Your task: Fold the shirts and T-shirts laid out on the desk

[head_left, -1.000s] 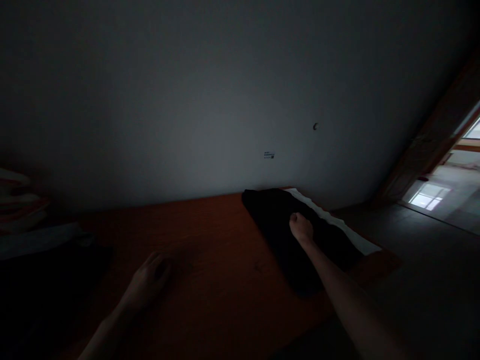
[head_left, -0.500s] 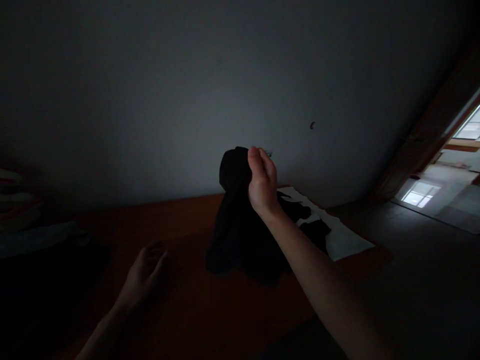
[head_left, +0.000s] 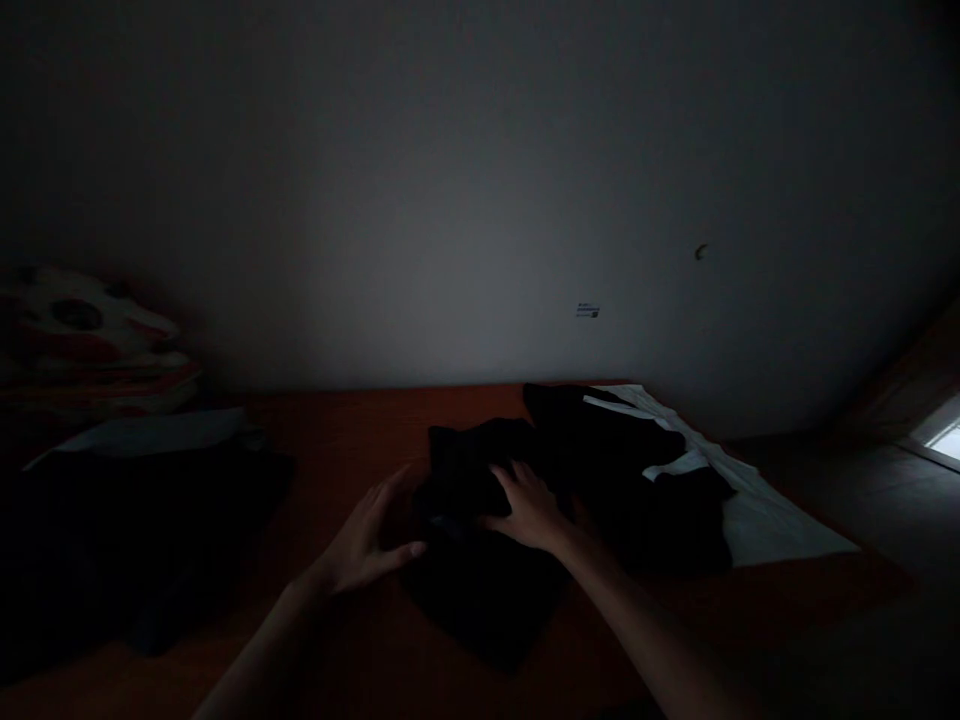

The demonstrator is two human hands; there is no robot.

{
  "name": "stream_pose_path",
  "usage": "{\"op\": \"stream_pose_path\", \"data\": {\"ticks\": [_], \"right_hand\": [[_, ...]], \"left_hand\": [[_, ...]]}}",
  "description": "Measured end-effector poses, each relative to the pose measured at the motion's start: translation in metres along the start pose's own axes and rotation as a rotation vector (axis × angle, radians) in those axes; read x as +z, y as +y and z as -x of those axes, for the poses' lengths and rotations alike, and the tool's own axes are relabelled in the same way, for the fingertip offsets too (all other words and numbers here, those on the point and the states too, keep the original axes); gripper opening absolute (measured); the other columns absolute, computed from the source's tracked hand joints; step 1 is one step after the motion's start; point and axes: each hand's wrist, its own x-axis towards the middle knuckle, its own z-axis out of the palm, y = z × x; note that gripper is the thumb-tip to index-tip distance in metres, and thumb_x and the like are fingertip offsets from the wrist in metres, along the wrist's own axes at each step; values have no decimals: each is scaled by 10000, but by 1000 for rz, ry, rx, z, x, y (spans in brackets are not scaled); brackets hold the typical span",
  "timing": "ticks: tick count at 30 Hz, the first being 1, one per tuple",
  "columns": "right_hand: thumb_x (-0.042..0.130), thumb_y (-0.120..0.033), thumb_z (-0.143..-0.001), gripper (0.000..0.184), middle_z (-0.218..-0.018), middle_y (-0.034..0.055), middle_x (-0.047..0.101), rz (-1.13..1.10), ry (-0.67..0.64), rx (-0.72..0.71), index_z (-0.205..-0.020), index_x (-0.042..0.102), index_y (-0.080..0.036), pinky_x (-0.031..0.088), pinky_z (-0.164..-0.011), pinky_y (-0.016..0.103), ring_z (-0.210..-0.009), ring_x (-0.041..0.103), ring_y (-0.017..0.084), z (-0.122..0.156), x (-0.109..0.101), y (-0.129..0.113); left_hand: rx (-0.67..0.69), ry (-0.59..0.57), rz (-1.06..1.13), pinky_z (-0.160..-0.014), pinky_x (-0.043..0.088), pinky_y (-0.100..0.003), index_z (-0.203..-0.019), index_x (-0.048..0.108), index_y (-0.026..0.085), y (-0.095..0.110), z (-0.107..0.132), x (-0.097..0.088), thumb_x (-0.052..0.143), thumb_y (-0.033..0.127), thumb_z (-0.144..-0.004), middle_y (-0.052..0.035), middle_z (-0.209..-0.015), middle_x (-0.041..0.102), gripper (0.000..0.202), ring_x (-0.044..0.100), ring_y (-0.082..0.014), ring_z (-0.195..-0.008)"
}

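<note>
A black garment (head_left: 487, 600) lies bunched on the reddish-brown wooden table (head_left: 337, 425) in front of me; its exact kind is lost in the dark. At its left edge is my left hand (head_left: 367, 540), fingers stretched and thumb apart, holding nothing. My right hand (head_left: 529, 505) rests on the garment's upper right part with fingers spread. To the right, another black garment (head_left: 615, 450) lies flat over a white cloth (head_left: 780, 525).
A dark pile of clothes (head_left: 150, 530) with a pale cloth (head_left: 165, 430) covers the table's left side. Behind it sits a patterned white, red and black bundle (head_left: 97, 320). A wall (head_left: 420, 200) with a small label (head_left: 588, 310) borders the table's back.
The black garment was lifted in my right fist and now lies on the table. My right hand has come down and opened; my left hand has moved right to the garment. The view turned left.
</note>
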Motion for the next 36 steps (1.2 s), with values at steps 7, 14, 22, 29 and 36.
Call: {"op": "stream_pose_path", "data": {"ticks": [7, 14, 22, 29, 36], "right_hand": [[620, -318, -888, 401, -1276, 91, 694, -431, 10, 10, -1280, 616, -235, 464, -1057, 400, -1211, 631, 252, -33, 52, -49], [528, -540, -934, 451, -1220, 86, 734, -576, -141, 31, -1263, 672, -268, 516, -994, 405, -1197, 653, 277, -30, 77, -78], [446, -704, -888, 559, -1071, 130, 763, -454, 310, -51, -1036, 709, -233, 514, -956, 432, -1027, 700, 297, -36, 62, -21], [500, -809, -742, 668, -1023, 162, 729, -500, 439, 234, -995, 621, -202, 535, -842, 455, -954, 689, 323, -60, 85, 32], [523, -772, -738, 598, -934, 121, 755, -462, 234, 203, -970, 644, -235, 552, -759, 420, -832, 718, 293, -59, 86, 34]], "left_hand": [[28, 58, 54, -1152, 370, -606, -1626, -7, 217, -5, 1, 8, 824, 631, -645, -240, -1613, 326, 1351, 373, -409, -1463], [28, 202, 182, -1128, 429, -502, -1506, 300, 184, -8, 7, -4, 787, 482, -659, -193, -1451, 505, 1021, 508, -356, -1355], [30, 272, 174, -1003, 490, -450, -1320, 460, 238, -7, 3, 9, 727, 320, -599, -122, -1291, 548, 773, 596, -318, -1174], [159, 841, 49, -1001, 482, -459, -1318, 422, 255, -31, 8, -50, 684, 365, -693, -128, -1372, 494, 687, 564, -303, -1230], [-218, 1006, -319, -1128, 399, -495, -1443, 351, 207, -60, 48, -191, 665, 256, -746, -165, -1408, 537, 765, 524, -302, -1324]]}}
